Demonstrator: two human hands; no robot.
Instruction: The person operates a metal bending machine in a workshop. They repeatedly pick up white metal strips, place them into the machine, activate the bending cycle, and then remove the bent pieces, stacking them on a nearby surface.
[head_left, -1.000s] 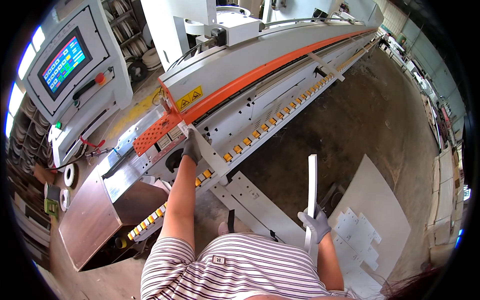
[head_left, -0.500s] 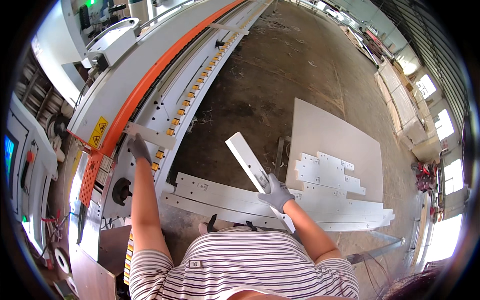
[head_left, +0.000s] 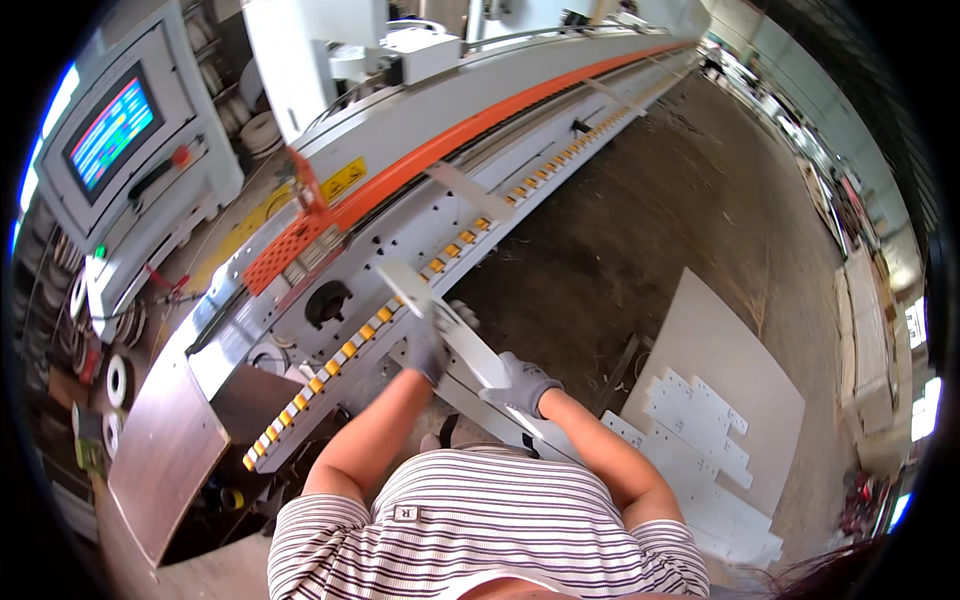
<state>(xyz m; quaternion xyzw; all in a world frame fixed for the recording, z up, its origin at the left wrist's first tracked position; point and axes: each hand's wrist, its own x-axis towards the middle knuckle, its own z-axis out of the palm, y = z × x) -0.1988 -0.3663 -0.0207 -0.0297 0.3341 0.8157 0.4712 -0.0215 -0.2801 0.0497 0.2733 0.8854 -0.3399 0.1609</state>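
Note:
A long, narrow white board [head_left: 470, 345] is held at a slant in front of me, its far end over the machine's edge. My right hand [head_left: 524, 386], in a grey glove, grips it along its nearer part. On the board's left side is my left hand [head_left: 428, 350], also gloved and somewhat blurred, with grey fingertips showing past the far side. Farther along the machine, another pale strip [head_left: 472, 192] lies across the bed beside the orange rail, with no hand on it.
The long edge-banding machine [head_left: 400, 215] has an orange rail and a row of yellow rollers [head_left: 350, 348]. A control panel with a lit screen [head_left: 112, 128] stands at left. At right, cut white boards [head_left: 700, 420] lie on a large grey panel [head_left: 735, 350]. A brown panel [head_left: 170, 470] stands lower left.
My view has turned left toward the machine. My left hand has left the pale strip and come to the held board, which has moved to the machine's edge. The strip sits farther along the rail.

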